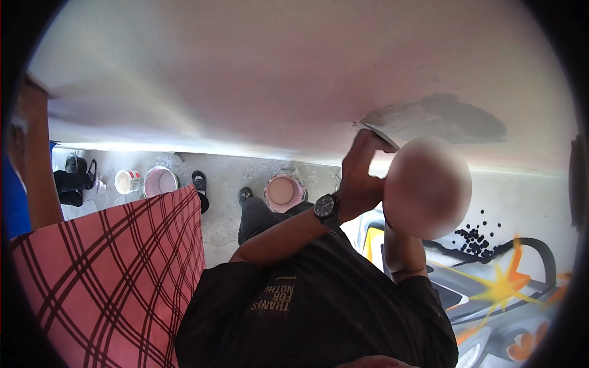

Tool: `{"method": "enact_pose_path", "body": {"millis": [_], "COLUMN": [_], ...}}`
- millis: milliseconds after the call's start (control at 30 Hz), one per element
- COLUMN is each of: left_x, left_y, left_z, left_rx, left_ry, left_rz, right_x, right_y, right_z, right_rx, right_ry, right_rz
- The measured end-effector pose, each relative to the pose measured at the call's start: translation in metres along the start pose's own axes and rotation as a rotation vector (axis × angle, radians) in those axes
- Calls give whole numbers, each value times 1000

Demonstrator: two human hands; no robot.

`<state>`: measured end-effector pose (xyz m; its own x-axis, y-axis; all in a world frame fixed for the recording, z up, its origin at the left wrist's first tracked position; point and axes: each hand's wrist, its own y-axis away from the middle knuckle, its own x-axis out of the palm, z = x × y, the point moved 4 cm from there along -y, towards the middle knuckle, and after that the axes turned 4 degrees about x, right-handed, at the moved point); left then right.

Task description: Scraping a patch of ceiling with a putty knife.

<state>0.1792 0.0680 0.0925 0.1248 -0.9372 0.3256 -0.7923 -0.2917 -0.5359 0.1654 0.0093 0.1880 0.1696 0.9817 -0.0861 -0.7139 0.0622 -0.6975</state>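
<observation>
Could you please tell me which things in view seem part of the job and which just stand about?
Apparently in use:
thin blade at the left hand
grey patch on the pale surface

Apparently idle, possibly supplies:
small white tub
bucket beside it
separate round bucket

Reference: spray-painted mural [546, 270], on white wall [521, 199]. Contains yellow-orange starburst [503, 287], orange petal shapes [527, 345], cluster of black dots [475, 241].

Front wall [245, 73]: above mural in view; pale, smooth, faint pinkish cast, shading uneven, darker well left of mural.

Concrete floor [224, 184]: left of mural; grey, mottled, whitish marks.

Light: bright strip [110, 147] along floor–wall junction, well left of mural; source not visible.
</observation>
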Motion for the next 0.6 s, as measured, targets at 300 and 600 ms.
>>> {"method": "enact_pose_path", "body": {"millis": [300, 600], "left_x": [5, 20], "left_y": [-7, 0], "left_z": [1, 6], "left_rx": [-19, -21], "left_ry": [41, 34], "left_rz": [38, 49], "right_x": [1, -19], "right_y": [-16, -12], "right_z": [-5, -12], "right_rx": [201, 163], "right_ry": [-460, -455], "right_rz": [59, -21]}}
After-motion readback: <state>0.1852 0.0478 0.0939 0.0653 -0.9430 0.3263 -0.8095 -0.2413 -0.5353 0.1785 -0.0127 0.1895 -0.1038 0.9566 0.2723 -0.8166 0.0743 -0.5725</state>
